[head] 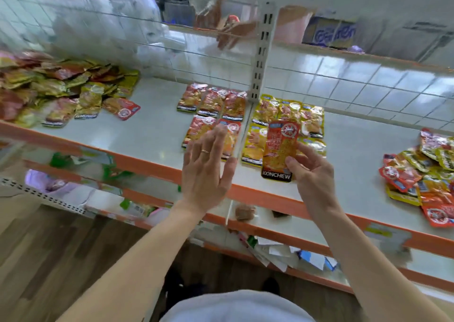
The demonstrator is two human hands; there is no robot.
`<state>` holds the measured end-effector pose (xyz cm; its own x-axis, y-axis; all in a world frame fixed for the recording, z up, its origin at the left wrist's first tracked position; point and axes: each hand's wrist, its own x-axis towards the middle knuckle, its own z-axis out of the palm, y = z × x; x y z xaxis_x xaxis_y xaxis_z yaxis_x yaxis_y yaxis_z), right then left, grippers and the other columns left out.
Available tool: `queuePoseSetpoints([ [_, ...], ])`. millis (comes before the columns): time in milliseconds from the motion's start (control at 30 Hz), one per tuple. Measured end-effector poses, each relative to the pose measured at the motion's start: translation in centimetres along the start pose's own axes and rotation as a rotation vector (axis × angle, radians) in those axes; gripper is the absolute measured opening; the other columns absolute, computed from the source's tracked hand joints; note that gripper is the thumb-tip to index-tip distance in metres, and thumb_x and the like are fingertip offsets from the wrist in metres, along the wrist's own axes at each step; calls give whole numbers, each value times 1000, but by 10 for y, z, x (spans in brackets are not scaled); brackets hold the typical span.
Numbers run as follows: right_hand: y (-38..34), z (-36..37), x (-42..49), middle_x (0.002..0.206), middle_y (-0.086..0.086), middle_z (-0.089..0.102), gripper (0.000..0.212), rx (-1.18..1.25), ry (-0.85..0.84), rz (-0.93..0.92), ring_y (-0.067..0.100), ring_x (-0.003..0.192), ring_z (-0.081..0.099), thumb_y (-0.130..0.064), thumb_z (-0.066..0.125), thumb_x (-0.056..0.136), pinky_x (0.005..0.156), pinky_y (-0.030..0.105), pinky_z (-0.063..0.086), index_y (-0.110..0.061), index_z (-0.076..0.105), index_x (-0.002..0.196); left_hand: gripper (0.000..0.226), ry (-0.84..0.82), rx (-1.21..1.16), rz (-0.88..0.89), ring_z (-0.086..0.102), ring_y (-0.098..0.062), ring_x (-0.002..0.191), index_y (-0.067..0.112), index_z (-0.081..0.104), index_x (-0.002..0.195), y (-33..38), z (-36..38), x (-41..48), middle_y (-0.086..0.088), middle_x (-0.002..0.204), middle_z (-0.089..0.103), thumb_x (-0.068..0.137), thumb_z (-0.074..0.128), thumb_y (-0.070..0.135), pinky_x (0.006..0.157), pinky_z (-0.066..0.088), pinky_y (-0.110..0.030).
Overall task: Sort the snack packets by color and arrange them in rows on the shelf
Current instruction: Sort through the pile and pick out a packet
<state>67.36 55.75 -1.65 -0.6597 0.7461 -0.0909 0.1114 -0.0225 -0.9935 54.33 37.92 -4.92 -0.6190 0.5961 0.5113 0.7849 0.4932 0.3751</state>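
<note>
Two hands at frame centre. Left hand [206, 172]: grip apart, fingers spread over the near red rows [213, 103]. Right hand [312, 174]: grip clamped on an upright red packet [281, 147], in front of the yellow rows [287, 111]. Both row sets lie on the shelf [122, 135]. Mixed piles sit at far left [61, 86] and the right edge [422, 174].
</note>
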Motion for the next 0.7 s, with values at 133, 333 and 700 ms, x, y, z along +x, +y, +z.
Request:
queuePoseSetpoints([
  [133, 0, 80, -16, 79, -25, 69, 36, -133, -31, -53, 14, 82, 69, -6, 65, 94, 70, 17, 55, -20, 62, 127, 62, -46, 26, -57, 39, -30, 143, 10, 33, 155, -71, -40, -9, -8, 159, 37, 104, 30, 46, 111, 32, -57],
  [333, -5, 173, -21, 90, -3, 67, 39, -241, -42, -86, 6, 79, 63, -10, 66, 94, 66, 10, 48, -15, 61, 132, 63, -107, 60, -96, 30, -33, 142, 15, 34, 154, -151, -83, -10, -6, 163, 26, 103, 28, 52, 114, 28, -58],
  [700, -13, 280, 3, 94, 1, 66, 36, -650, -6, -241, 11, 79, 61, -15, 65, 95, 79, 25, 54, -6, 60, 130, 61, -308, 142, -48, 25, -31, 142, 38, 22, 158, -207, -94, 14, -5, 162, 24, 101, 18, 60, 116, 24, -57],
])
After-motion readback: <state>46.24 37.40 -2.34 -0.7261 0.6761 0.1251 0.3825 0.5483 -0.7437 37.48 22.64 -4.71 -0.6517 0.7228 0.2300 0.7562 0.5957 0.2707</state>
